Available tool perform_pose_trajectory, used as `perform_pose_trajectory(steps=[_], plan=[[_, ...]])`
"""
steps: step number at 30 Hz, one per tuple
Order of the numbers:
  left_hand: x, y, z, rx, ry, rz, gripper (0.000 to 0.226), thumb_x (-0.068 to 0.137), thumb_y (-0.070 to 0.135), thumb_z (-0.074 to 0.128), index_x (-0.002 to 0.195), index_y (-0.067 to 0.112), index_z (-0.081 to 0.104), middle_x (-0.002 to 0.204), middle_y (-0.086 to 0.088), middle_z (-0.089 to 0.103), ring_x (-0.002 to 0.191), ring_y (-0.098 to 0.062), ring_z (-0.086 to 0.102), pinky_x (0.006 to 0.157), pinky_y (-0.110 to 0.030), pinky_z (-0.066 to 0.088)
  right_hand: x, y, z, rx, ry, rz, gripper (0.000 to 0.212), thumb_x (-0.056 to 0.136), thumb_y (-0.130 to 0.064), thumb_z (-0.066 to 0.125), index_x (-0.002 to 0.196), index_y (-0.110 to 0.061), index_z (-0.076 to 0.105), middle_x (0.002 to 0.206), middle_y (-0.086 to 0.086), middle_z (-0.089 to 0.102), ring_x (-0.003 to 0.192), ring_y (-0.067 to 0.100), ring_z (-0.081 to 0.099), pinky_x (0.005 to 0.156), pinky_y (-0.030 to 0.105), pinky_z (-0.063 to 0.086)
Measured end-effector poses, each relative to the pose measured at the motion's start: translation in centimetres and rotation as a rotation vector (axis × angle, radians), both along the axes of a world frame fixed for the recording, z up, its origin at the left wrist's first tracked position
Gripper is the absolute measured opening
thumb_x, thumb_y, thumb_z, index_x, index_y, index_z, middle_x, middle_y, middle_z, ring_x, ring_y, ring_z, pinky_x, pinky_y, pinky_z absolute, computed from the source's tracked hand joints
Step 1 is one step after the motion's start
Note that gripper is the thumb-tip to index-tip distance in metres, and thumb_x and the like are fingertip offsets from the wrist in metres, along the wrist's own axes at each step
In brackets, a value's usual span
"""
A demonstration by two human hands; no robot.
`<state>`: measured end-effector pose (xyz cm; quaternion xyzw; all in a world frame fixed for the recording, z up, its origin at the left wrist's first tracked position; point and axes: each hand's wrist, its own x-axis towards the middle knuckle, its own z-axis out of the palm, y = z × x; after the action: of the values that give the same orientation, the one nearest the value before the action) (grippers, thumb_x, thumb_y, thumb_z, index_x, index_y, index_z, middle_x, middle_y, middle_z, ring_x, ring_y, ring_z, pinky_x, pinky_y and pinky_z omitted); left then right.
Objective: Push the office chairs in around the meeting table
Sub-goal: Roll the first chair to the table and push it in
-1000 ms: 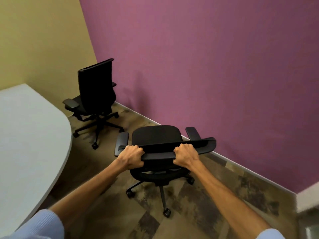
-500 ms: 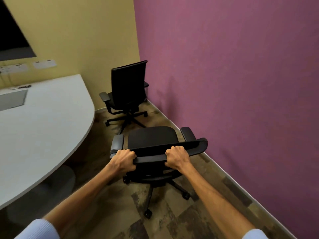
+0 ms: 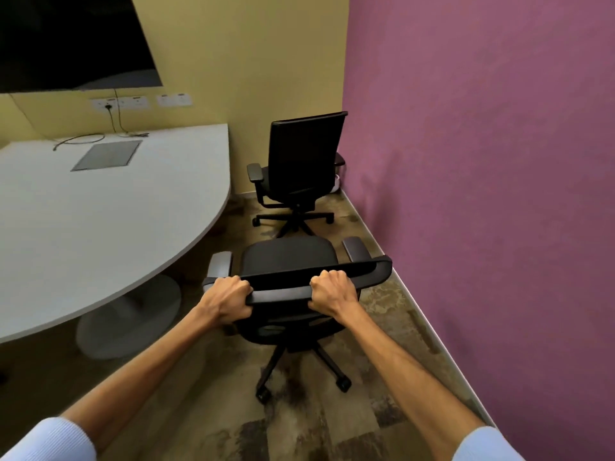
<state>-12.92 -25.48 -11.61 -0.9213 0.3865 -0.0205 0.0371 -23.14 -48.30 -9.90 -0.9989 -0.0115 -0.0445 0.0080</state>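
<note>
A black office chair (image 3: 289, 261) on castors stands directly in front of me, its seat facing away. My left hand (image 3: 227, 299) and my right hand (image 3: 331, 291) both grip the top edge of its backrest, fists closed around it. The white meeting table (image 3: 100, 214) with a curved edge lies to the left, its rim a short gap from the chair's left armrest. A second black office chair (image 3: 299, 164) stands farther back in the corner, apart from the table, its back toward me.
The purple wall (image 3: 482, 194) runs close along the right, the yellow wall (image 3: 246, 78) closes the far end. A dark screen (image 3: 66, 41) hangs above wall sockets. A cable (image 3: 80, 139) and a grey floor-box lid (image 3: 106, 155) lie on the table. The table's pedestal base (image 3: 129, 321) stands underneath.
My view has swung left, bringing the table, screen and far corner into sight. The chair I hold has turned with me and now sits closer to the table's edge.
</note>
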Motion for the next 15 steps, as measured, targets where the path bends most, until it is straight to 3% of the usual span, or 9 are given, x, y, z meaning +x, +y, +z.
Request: perform_pose_trajectory(steps=[5, 10, 15], plan=[[0.7, -2.5, -0.7, 0.003, 0.025, 0.094, 0.017, 0.058, 0.033, 0.049, 0.05, 0.023, 0.037, 0.048, 0.006, 0.038, 0.044, -0.02, 0.041, 0.049, -0.029, 0.034, 3.3, -3.2, -1.0, -0.001, 0.027, 0.095, 0.027, 0.071, -0.028, 0.064, 0.084, -0.004, 0.065, 0.085, 0.018, 0.066, 0.079, 0.039, 0.063, 0.065, 0.039, 0.046], [1.5, -5.2, -1.0, -0.01, 0.023, 0.195, 0.014, 0.056, 0.034, 0.048, 0.055, 0.02, 0.046, 0.06, -0.007, 0.062, 0.054, -0.031, 0.059, 0.051, -0.03, 0.034, 6.9, -6.8, -1.7, -0.056, 0.028, 0.177, 0.028, 0.069, -0.033, 0.065, 0.082, -0.009, 0.068, 0.082, 0.014, 0.067, 0.075, 0.036, 0.064, 0.062, 0.037, 0.048], [3.3, -5.8, 0.7, -0.011, 0.015, 0.275, 0.013, 0.057, 0.033, 0.049, 0.058, 0.02, 0.048, 0.062, -0.009, 0.064, 0.054, -0.031, 0.059, 0.051, -0.03, 0.034, 11.3, -7.4, -0.8, -0.099, 0.003, 0.229, 0.026, 0.064, -0.032, 0.065, 0.078, -0.011, 0.07, 0.077, 0.014, 0.068, 0.071, 0.037, 0.065, 0.06, 0.035, 0.048]])
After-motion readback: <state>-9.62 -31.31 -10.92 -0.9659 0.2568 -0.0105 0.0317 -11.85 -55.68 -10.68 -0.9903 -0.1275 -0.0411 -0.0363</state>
